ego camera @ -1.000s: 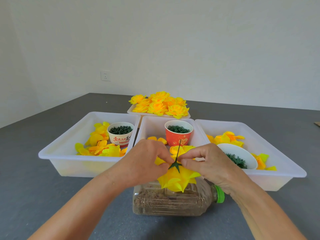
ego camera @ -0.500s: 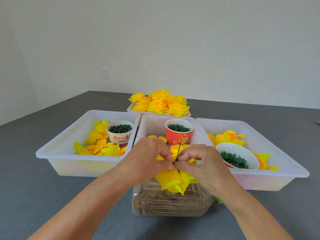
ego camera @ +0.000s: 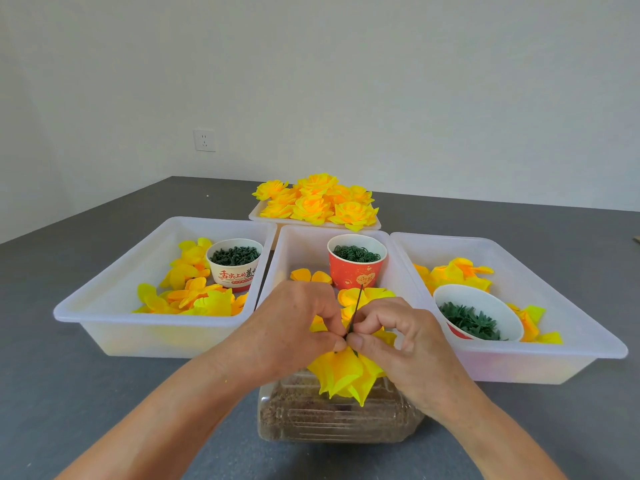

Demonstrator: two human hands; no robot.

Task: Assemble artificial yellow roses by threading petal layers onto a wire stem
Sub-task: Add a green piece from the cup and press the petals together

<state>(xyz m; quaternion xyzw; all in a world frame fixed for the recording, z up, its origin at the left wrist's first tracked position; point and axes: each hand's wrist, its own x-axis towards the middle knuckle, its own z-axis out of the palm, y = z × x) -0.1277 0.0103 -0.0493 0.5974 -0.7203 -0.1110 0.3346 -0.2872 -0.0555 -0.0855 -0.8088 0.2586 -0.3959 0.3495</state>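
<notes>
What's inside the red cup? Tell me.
The red cup holds small dark green ring-shaped pieces, filling it near the rim. Anything beneath that top layer is hidden.

Both bare forearms reach forward, converging. Left hand (ego camera: 294, 327) and right hand (ego camera: 398, 337) meet fingertip to fingertip, curled fingers pinching thin dark wire stem (ego camera: 356, 306).

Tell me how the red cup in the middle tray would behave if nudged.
The red cup is probably light: it looks like paper and holds small green rings. Tall and tapering toward its base, it may tip rather than slide, and would likely spill them.
</notes>
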